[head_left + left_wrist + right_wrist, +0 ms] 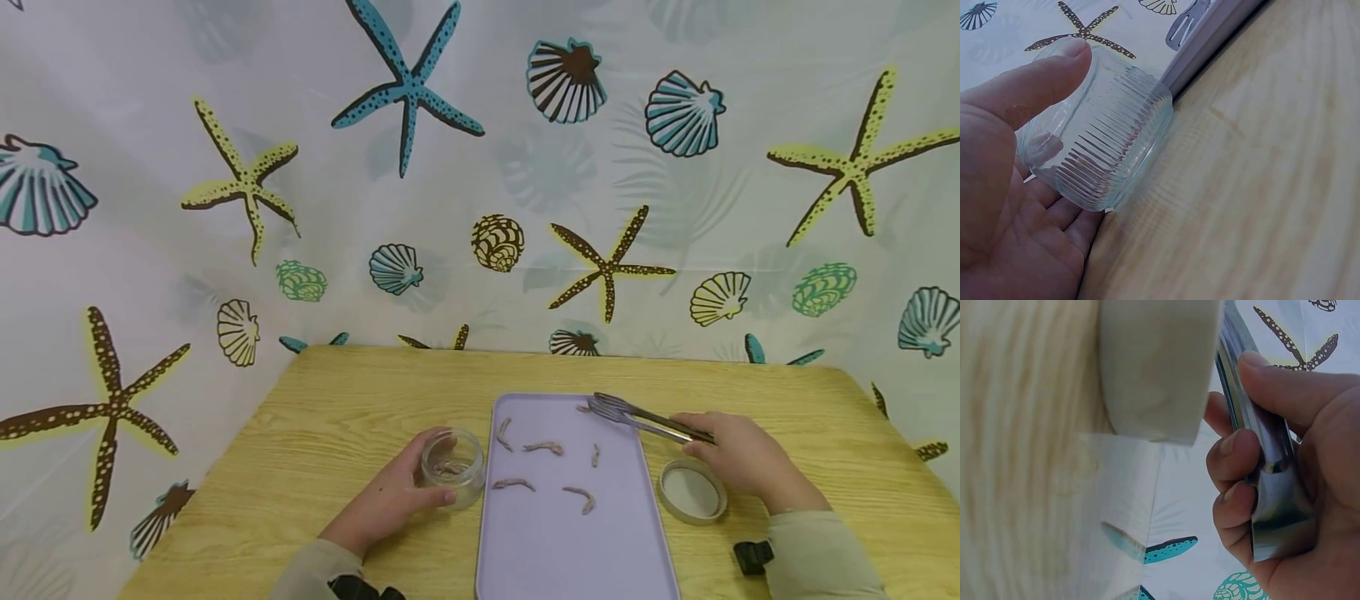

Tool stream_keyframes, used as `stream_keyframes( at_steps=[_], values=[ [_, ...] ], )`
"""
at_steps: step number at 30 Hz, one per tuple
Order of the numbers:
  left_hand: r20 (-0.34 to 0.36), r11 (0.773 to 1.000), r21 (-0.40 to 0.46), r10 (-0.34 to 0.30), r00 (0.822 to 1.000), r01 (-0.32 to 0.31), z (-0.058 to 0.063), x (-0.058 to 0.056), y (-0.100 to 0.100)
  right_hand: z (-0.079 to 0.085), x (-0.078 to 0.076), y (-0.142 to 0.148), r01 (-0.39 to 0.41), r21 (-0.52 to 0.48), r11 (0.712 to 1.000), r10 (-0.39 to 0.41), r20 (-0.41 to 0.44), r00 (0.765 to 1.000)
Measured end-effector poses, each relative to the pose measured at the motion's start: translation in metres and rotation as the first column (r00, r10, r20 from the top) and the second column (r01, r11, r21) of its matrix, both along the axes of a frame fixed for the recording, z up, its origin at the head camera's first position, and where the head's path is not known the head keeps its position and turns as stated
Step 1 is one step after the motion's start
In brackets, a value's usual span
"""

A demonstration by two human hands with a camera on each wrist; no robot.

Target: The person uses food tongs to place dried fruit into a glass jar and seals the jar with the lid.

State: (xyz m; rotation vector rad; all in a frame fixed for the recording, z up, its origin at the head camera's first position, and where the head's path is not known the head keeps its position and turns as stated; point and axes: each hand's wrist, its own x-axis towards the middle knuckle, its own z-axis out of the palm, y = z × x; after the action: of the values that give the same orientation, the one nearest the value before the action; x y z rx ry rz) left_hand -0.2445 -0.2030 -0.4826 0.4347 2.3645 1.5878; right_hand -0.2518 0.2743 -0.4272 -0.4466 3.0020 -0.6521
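Observation:
My left hand [397, 492] grips a clear glass jar [453, 467] with ribbed sides, thumb on the near side and fingers round the far side. The jar stands beside the lilac tray's left edge, with a few brownish pieces visible inside. My right hand [738, 454] holds metal tongs [652, 418], fingers wrapped round the handle in the right wrist view. The tongs' slotted ends reach over the tray's far right corner, at a small brownish piece [582, 409]; whether they grip it I cannot tell. Several slim, curved, dried-looking brownish pieces [543, 448] lie spread on the tray [573, 558].
A round pale lid [692, 492] lies on the wooden table [360, 392] to the right of the tray, just below my right hand. Behind the table and along its sides hangs a white curtain [465, 192] printed with starfish and shells.

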Motion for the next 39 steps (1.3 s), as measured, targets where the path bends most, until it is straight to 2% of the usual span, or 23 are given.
stream_keyframes(
  at_steps=[12, 17, 25, 31, 39],
  values=[
    [-0.008, 1.000, -0.005, 0.004, 1.000, -0.004, 0.000, 0.001, 0.000, 0.002, 0.001, -0.001, 0.008, 0.036, 0.999, -0.006, -0.031, 0.999],
    [-0.011, 1.000, -0.002, -0.004, 1.000, 0.004, 0.002, 0.002, 0.000, 0.006, 0.003, -0.004, -0.004, 0.015, 1.000, 0.005, -0.036, 0.999],
    [-0.002, 1.000, 0.004, -0.010, 1.000, 0.010, 0.003, 0.002, -0.001, 0.013, 0.005, -0.012, -0.059, -0.051, 0.997, 0.057, -0.032, 0.998],
    [-0.004, 1.000, 0.007, -0.017, 1.000, 0.018, 0.002, 0.002, -0.001, 0.017, 0.009, -0.030, -0.118, -0.104, 0.988, 0.114, -0.043, 0.993],
    [-0.002, 1.000, -0.003, -0.008, 1.000, 0.008, 0.001, 0.001, -0.002, 0.019, 0.017, -0.062, -0.217, -0.162, 0.963, 0.199, -0.123, 0.972]
  ],
)
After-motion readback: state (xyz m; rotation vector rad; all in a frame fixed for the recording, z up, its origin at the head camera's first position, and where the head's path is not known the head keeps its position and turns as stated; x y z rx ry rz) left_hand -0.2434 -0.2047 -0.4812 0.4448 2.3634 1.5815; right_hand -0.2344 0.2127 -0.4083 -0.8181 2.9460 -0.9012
